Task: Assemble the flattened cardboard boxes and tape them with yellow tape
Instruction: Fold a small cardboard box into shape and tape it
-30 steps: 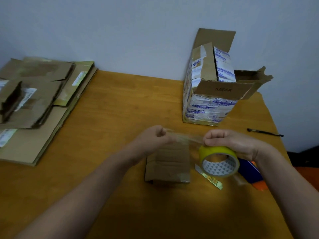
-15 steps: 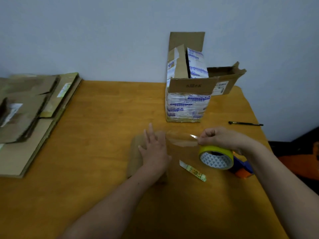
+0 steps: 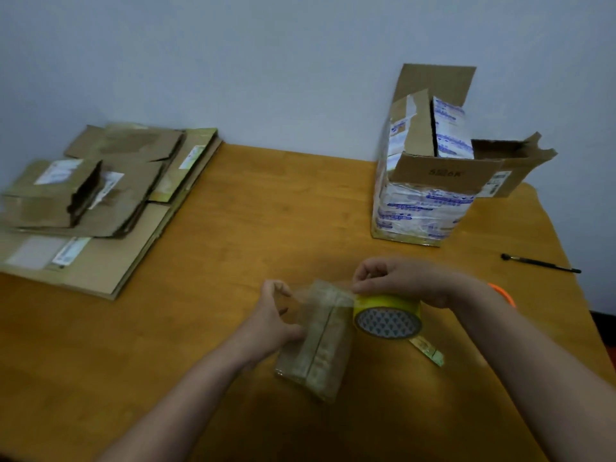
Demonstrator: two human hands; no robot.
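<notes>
So: left hand [image 3: 275, 316] pinches tape end [image 3: 301, 295], right hand [image 3: 405, 281] grips roll [image 3: 386, 303]; pull taut (no wrinkles) over box [image 3: 325, 348] btwn them.

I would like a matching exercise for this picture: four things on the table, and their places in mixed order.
1 tape roll
2 black pen
3 flattened boxes
4 open box

a left side of the table
b in the right hand
c far right, near the edge
d back right, near the wall

Pairs: 1-b, 2-c, 3-a, 4-d
</notes>
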